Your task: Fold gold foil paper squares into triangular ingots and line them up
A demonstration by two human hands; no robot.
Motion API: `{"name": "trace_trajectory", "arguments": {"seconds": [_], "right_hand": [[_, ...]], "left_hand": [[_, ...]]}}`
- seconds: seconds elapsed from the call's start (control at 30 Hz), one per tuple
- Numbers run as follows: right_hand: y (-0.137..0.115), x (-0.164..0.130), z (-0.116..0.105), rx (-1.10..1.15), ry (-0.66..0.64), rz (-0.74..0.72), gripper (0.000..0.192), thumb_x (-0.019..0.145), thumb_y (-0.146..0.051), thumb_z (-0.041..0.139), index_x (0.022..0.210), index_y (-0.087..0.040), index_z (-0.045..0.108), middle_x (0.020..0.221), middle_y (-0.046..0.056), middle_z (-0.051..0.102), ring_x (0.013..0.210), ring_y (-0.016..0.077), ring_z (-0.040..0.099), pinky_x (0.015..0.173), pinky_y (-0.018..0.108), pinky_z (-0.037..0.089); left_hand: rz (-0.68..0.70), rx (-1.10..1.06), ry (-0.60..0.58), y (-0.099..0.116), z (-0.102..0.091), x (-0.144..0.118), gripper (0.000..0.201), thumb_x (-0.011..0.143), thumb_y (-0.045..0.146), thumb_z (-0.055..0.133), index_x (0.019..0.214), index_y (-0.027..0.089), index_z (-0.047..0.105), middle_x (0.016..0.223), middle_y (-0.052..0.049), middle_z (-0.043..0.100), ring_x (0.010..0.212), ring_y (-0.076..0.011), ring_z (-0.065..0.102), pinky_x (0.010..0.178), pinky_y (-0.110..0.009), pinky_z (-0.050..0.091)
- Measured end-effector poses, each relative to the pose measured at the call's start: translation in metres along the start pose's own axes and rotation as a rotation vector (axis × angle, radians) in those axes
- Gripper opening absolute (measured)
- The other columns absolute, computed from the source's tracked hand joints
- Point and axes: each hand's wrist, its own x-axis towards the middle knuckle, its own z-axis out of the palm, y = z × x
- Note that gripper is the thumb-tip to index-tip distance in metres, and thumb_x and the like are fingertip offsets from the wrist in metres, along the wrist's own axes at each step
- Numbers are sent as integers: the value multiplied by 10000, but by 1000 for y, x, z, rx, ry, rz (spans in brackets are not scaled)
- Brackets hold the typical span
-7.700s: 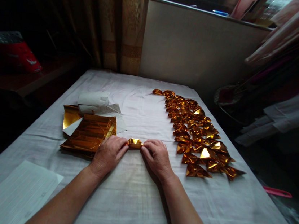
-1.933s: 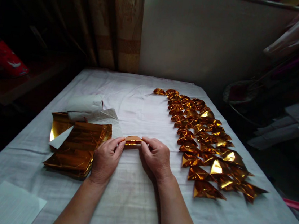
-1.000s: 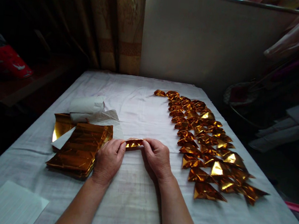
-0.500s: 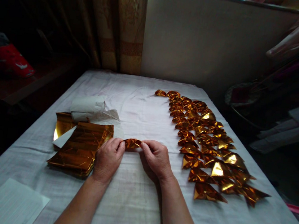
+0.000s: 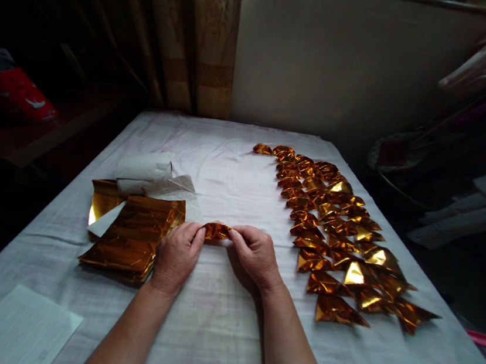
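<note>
Between my two hands is a folded gold foil paper [image 5: 217,231], shiny and narrow, held by its ends just above the cloth. My left hand [image 5: 178,254] pinches its left end, thumb on the near side. The right end is gripped between the thumb and curled fingers of my right hand [image 5: 257,257]. Close to my left hand lies a stack of flat gold foil sheets [image 5: 130,233]. To the right, several folded gold foil pieces [image 5: 310,214] sit in slanting rows. My fingers hide the ends of the held piece.
A white cloth [image 5: 215,332] covers the table. Behind the stack are a white paper roll [image 5: 145,169] and a loose gold sheet [image 5: 105,200]. A pale lined paper [image 5: 17,325] lies front left. A curtain [image 5: 211,42] and wall [image 5: 328,62] stand beyond; a red bag [image 5: 19,92] is at left.
The middle of the held foil piece looks slightly more bunched and raised. Both hands keep their grip almost in place, and the view has tilted down a little.
</note>
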Motion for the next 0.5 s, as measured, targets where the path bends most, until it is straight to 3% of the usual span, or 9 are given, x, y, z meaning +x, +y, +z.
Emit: {"name": "trace_trajectory", "arguments": {"seconds": [0.17, 0.37, 0.5], "right_hand": [[2, 0, 1, 2, 62, 6, 216, 875, -325, 557, 811, -242, 746, 824, 38, 767, 753, 191, 706, 733, 280, 531], [0, -1, 0, -2, -7, -2, 223, 877, -331, 563, 797, -246, 752, 800, 30, 767, 730, 188, 701, 702, 277, 525], [-1, 0, 0, -18, 12, -10, 227, 878, -313, 554, 790, -243, 752, 812, 35, 770, 736, 187, 704, 717, 283, 527]], "left_hand": [[41, -3, -41, 2, -3, 0, 294, 968, 321, 417, 835, 221, 660, 796, -25, 701, 753, -178, 631, 700, -272, 440], [6, -3, 16, 1, -1, 0, 313, 972, 324, 406, 830, 212, 661, 776, -28, 681, 720, -176, 624, 667, -266, 437], [46, -15, -19, 2, -1, 0, 299, 970, 312, 423, 821, 210, 662, 781, -31, 689, 742, -181, 631, 687, -270, 436]]}}
